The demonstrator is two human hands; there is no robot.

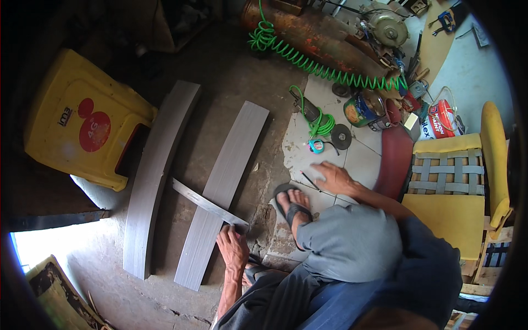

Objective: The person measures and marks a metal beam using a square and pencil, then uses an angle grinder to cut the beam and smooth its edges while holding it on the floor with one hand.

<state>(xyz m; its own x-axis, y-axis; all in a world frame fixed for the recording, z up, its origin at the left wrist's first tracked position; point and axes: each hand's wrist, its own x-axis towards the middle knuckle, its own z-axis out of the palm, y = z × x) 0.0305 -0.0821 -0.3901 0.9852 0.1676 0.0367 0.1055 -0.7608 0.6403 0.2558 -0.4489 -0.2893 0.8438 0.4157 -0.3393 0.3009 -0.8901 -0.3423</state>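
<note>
Grey and wood-grained, a narrow plank lies slantwise left of the frame's centre, a wider plank apart from it on the left. Across the narrow one runs a flat metal blade, its far tip over the gap between them. At lower centre, the left hand is closed on the blade's near end. Right of centre, the right hand is empty, fingers loosely spread just beside a dark pencil; whether they touch the tiles I cannot tell. Above it sit a teal tape measure and a black disc. A yellow plastic chair fills the upper left.
</note>
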